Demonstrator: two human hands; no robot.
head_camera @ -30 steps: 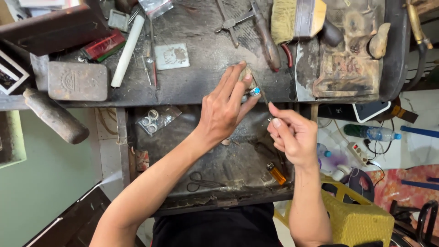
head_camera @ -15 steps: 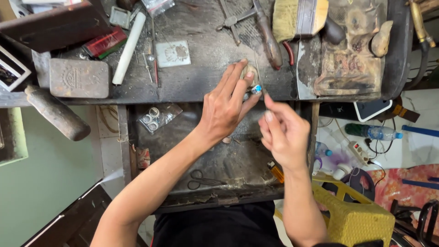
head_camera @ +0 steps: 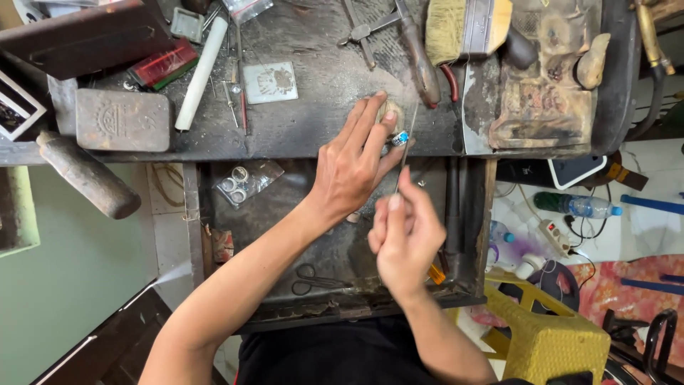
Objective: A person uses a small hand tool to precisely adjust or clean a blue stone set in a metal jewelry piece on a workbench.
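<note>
Left hand (head_camera: 353,167) fingers pinching a small silver ring with blue stone (head_camera: 399,137) against the worn dark desk (head_camera: 313,107) edge, right hand (head_camera: 406,235) fingers closed on a thin metal file (head_camera: 405,153) touching it, open drawer (head_camera: 285,235) beneath, scissors (head_camera: 313,279) inside.

I see soft, even daylight on the dark desk (head_camera: 313,107). The open drawer (head_camera: 342,242) under it is dim and shadowy. My right hand (head_camera: 406,239) looks a bit blurry. The white floor (head_camera: 641,228) at the right is bright.
</note>
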